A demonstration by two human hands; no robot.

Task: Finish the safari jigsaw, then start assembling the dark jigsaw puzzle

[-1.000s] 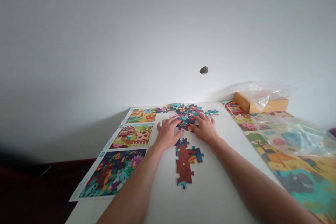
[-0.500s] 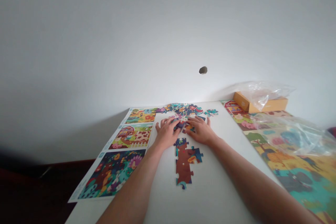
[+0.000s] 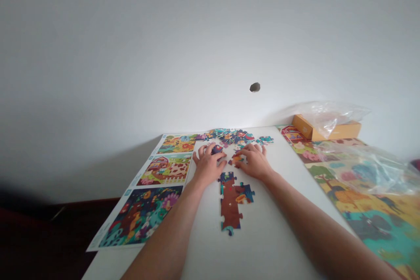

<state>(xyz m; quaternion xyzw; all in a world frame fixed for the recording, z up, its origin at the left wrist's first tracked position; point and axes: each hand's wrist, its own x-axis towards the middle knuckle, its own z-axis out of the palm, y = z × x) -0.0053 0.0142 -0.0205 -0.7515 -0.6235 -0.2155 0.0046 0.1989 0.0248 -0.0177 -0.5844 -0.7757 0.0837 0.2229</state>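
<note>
Five spread fingers of the left hand (image 3: pixel 208 167) curl over a dark navy jigsaw piece (image 3: pixel 217 149), half-closed around it, though whether they actually grip it I cannot tell. The right hand (image 3: pixel 255 162), also half-curled, has its fingertips on an orange-and-red jigsaw piece (image 3: pixel 236 159); any firm hold there is just as hard to tell. Both hands rest on a white table (image 3: pixel 272 236). At six o'clock from the hands lies an assembled puzzle section (image 3: pixel 231 203), mostly reddish-brown, just beyond their heels. At twelve o'clock, a heap of loose puzzle pieces (image 3: pixel 229 136) sits near the table's far edge. Three printed picture sheets (image 3: pixel 139 216) lie at nine o'clock, their small blue labels too tiny to read. At two o'clock stands an orange cardboard box (image 3: pixel 328 130) under a clear plastic bag (image 3: pixel 328 113), and a large farmyard picture (image 3: pixel 361 210) spreads out at four o'clock.
</note>
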